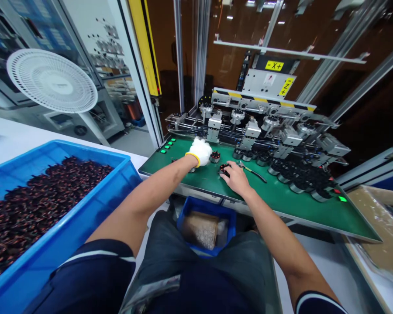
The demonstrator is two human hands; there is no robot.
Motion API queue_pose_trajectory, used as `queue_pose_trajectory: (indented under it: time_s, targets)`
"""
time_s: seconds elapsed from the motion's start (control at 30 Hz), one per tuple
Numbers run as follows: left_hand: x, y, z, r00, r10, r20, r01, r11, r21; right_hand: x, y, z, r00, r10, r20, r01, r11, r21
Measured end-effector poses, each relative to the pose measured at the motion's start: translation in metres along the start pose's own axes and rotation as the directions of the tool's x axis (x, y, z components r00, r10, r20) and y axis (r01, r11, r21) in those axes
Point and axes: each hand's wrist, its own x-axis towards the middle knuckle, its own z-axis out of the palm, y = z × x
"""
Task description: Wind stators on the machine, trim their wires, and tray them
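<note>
My left hand (199, 152), in a white glove with a yellow cuff, is over the green worktop (212, 185). Its fingers look curled in; whether they hold anything is hidden. Just right of the glove stands a round motor stator (215, 157) with a black top, copper windings and a silver base. Another round part (192, 169) is partly covered by my left wrist. My bare right hand (237, 178) has its fingers closed around a stator (223, 170) near the worktop's front edge. Beside that hand lie cutting pliers (253, 171) with green and black handles.
Winding-machine fixtures (251, 131) line the back of the worktop. Several black-topped parts (296, 176) crowd its right side. At left is a blue bin (126, 168) of wound parts, with a white fan (52, 80) behind. A blue crate (229, 213) sits below the front edge.
</note>
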Motion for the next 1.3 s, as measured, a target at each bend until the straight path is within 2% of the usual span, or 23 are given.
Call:
queue_pose_trajectory:
  time_s: [0.17, 0.3, 0.4, 0.47, 0.6, 0.73, 0.87, 1.03, 1.13, 1.23, 1.3]
  targets:
    - [0.009, 0.016, 0.022, 0.997, -0.058, -0.051, 0.056, 0.997, -0.046, -0.016, 0.009, -0.008, 1.0, 0.005, 0.009, -0.005, 1.0, 0.012]
    - [0.0, 0.018, 0.017, 0.992, -0.055, -0.112, 0.044, 0.995, -0.093, -0.004, 0.01, -0.017, 0.985, 0.149, -0.082, -0.144, 0.987, 0.07]
    - [-0.019, 0.025, 0.011, 0.994, 0.013, -0.11, -0.024, 0.995, -0.095, 0.007, -0.006, -0.009, 0.953, 0.268, -0.142, -0.24, 0.953, 0.183]
    - [-0.034, 0.031, 0.01, 0.994, 0.059, -0.09, -0.067, 0.993, -0.094, 0.013, -0.021, 0.003, 0.936, 0.344, -0.079, -0.309, 0.907, 0.287]
    - [-0.053, 0.032, 0.008, 0.987, 0.155, -0.036, -0.158, 0.982, -0.1, 0.022, -0.04, 0.023, 0.874, 0.442, 0.202, -0.484, 0.754, 0.443]
    - [-0.046, 0.021, 0.0, 0.984, 0.176, -0.029, -0.177, 0.981, -0.075, 0.021, -0.038, 0.017, 0.807, 0.446, 0.388, -0.591, 0.632, 0.501]
    - [-0.026, 0.02, -0.002, 0.978, 0.206, 0.031, -0.205, 0.978, -0.021, 0.014, -0.035, 0.004, 0.782, 0.425, 0.456, -0.621, 0.588, 0.519]
    - [-0.012, 0.024, 0.005, 0.949, 0.273, 0.155, -0.269, 0.962, -0.044, 0.001, -0.033, -0.004, 0.796, 0.391, 0.462, -0.604, 0.565, 0.562]
    - [-0.015, 0.012, 0.008, 0.936, 0.296, 0.189, -0.29, 0.955, -0.061, -0.012, -0.029, -0.017, 0.8, 0.347, 0.489, -0.596, 0.553, 0.583]
    - [-0.021, -0.005, 0.005, 0.931, 0.3, 0.209, -0.292, 0.954, -0.065, -0.025, -0.02, -0.039, 0.772, 0.292, 0.564, -0.619, 0.545, 0.565]
    - [-0.022, -0.014, -0.003, 0.932, 0.282, 0.229, -0.274, 0.959, -0.067, -0.031, -0.01, -0.055, 0.756, 0.3, 0.581, -0.637, 0.542, 0.549]
